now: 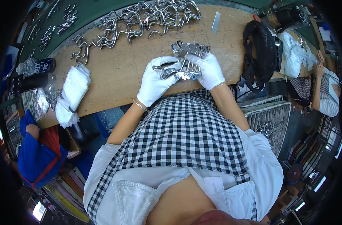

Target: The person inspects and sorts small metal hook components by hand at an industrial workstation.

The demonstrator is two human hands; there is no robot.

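The gloved left hand (156,83) is curling its fingers around a curved metal piece (165,71), pinching it near the bundle. The gloved right hand (212,71) is closing its thumb and fingers on that bundle of shiny metal pieces (193,48), which is hanging just above the near edge of the wooden table (126,73), in front of the checked apron (178,131). A bracelet (141,106) is circling the left wrist. Farther out, a row of bent metal parts (131,28) is lying along the table's far side, and a pale flat strip (216,21) is resting to their right. White packets (76,84) are lying at the left; a black strapped object (261,52) is sitting at the right, with a white plastic bag (290,56) beyond it.
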